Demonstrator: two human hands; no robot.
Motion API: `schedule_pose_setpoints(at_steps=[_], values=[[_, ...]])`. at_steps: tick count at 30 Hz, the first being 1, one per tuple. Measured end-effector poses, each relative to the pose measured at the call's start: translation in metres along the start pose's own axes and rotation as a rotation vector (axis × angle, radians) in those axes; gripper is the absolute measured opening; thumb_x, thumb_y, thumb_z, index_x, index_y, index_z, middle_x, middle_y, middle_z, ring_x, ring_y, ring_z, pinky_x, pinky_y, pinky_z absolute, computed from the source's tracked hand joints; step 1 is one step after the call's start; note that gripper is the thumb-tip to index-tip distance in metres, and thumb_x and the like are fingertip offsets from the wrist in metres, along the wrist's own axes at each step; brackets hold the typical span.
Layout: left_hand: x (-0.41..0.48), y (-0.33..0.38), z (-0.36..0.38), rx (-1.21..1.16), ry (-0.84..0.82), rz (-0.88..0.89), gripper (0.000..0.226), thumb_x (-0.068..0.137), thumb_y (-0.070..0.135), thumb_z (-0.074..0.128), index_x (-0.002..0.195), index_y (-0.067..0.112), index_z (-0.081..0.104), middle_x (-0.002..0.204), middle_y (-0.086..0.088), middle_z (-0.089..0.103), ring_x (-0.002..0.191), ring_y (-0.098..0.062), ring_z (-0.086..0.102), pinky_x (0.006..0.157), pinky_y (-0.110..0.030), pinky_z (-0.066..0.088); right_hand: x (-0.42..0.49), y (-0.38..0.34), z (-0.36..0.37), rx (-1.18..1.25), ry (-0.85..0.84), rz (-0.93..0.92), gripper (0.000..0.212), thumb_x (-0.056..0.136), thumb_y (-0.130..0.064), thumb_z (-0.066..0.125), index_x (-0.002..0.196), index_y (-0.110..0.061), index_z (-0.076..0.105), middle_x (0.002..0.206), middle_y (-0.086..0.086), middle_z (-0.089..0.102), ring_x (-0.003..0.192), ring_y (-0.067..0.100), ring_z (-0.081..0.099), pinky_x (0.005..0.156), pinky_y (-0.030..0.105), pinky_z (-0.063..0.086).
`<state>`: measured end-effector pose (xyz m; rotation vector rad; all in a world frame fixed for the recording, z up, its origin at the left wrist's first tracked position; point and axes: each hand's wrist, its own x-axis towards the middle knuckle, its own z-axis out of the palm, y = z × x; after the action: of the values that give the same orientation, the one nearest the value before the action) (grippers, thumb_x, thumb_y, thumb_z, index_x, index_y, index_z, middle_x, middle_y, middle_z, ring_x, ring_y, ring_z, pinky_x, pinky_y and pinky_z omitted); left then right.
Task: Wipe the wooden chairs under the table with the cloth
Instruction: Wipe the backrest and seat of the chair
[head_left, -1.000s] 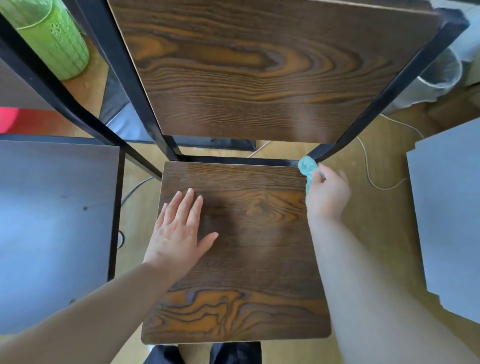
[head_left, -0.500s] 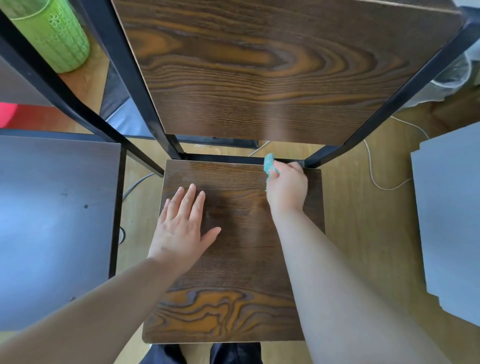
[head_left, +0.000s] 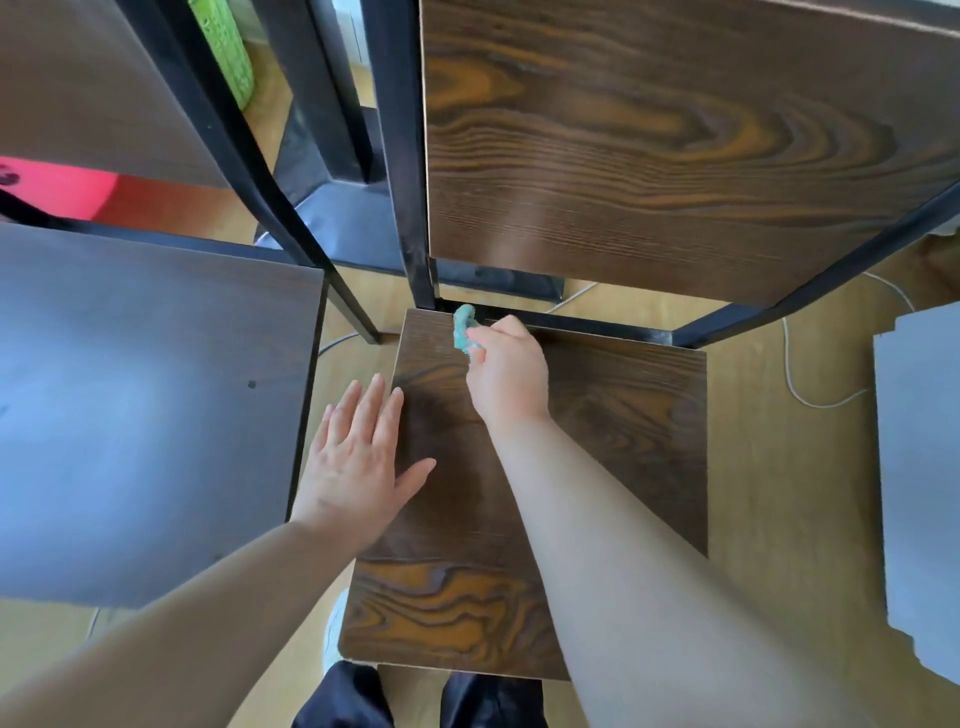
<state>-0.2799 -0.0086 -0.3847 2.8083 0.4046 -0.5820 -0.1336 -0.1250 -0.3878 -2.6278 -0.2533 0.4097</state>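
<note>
A wooden chair stands below me, its dark grained seat (head_left: 613, 431) framed in black metal and its backrest (head_left: 675, 145) rising at the top. My right hand (head_left: 511, 371) is shut on a small teal cloth (head_left: 462, 325), which presses on the seat's back left corner beside the black upright. Flat on the seat's left edge lies my left hand (head_left: 358, 457), fingers spread and holding nothing.
A second chair seat (head_left: 140, 415) sits close on the left, with its black frame bars (head_left: 249, 145) slanting across. A grey panel (head_left: 919, 467) stands at the right. A white cable (head_left: 810, 395) lies on the wooden floor. A green cylinder (head_left: 223, 57) is at the top left.
My right hand has slid the cloth leftward along the seat's back edge, from the back right corner to the back left corner. The left hand has stayed flat on the seat.
</note>
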Motion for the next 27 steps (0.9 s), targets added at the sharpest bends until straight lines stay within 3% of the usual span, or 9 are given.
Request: schedule_pose_setpoints(at_steps=[7, 13, 16, 19, 23, 27], values=[[-0.01, -0.001, -0.006, 0.013, 0.001, 0.013, 0.088, 0.087, 0.071, 0.014, 0.159, 0.021, 0.007, 0.167, -0.004, 0.001, 0.153, -0.026, -0.006, 0.121, -0.042, 0.0, -0.038, -0.001, 0.012, -0.003, -0.076, -0.176, 0.03, 0.092, -0.013, 0.065, 0.121, -0.016, 0.068, 0.117, 0.002, 0.059, 0.105, 0.019, 0.054, 0.089, 0.035, 0.055], [-0.013, 0.001, -0.007, 0.023, 0.015, 0.038, 0.088, 0.088, 0.071, 0.016, 0.158, 0.019, 0.01, 0.166, -0.005, 0.005, 0.153, -0.026, -0.003, 0.121, -0.042, 0.0, -0.059, 0.02, 0.005, -0.015, -0.193, -0.235, 0.026, 0.095, -0.016, 0.061, 0.119, -0.02, 0.07, 0.112, -0.003, 0.059, 0.104, 0.017, 0.053, 0.089, 0.031, 0.053], [-0.015, 0.002, -0.006, 0.026, 0.02, 0.054, 0.088, 0.088, 0.072, 0.017, 0.158, 0.019, 0.012, 0.166, -0.005, 0.007, 0.153, -0.026, -0.002, 0.12, -0.041, 0.0, -0.068, 0.032, -0.007, 0.131, -0.224, -0.123, 0.023, 0.097, -0.017, 0.057, 0.115, -0.019, 0.071, 0.106, -0.006, 0.057, 0.097, 0.012, 0.055, 0.082, 0.022, 0.053], [-0.018, 0.002, -0.002, 0.039, 0.009, 0.07, 0.087, 0.09, 0.071, 0.018, 0.158, 0.019, 0.011, 0.166, -0.005, 0.004, 0.153, -0.025, -0.005, 0.119, -0.04, -0.003, -0.064, 0.058, -0.037, 0.234, -0.074, 0.071, 0.025, 0.099, -0.019, 0.054, 0.118, -0.019, 0.07, 0.106, -0.008, 0.057, 0.095, 0.008, 0.056, 0.074, 0.011, 0.045], [-0.018, 0.0, 0.001, 0.038, 0.004, 0.067, 0.085, 0.093, 0.07, 0.023, 0.159, 0.02, 0.005, 0.167, -0.003, -0.002, 0.153, -0.023, -0.009, 0.119, -0.039, -0.004, -0.047, 0.1, -0.072, 0.177, 0.216, 0.321, 0.028, 0.099, -0.019, 0.055, 0.125, -0.017, 0.066, 0.118, -0.001, 0.058, 0.107, 0.016, 0.059, 0.089, 0.029, 0.054], [-0.018, -0.002, 0.001, 0.034, -0.005, 0.041, 0.085, 0.094, 0.07, 0.022, 0.159, 0.02, -0.001, 0.167, -0.003, -0.006, 0.152, -0.022, -0.013, 0.122, -0.04, -0.002, -0.023, 0.108, -0.076, 0.114, 0.213, 0.431, 0.033, 0.099, -0.015, 0.054, 0.132, -0.015, 0.06, 0.127, 0.005, 0.055, 0.114, 0.022, 0.058, 0.09, 0.032, 0.054]])
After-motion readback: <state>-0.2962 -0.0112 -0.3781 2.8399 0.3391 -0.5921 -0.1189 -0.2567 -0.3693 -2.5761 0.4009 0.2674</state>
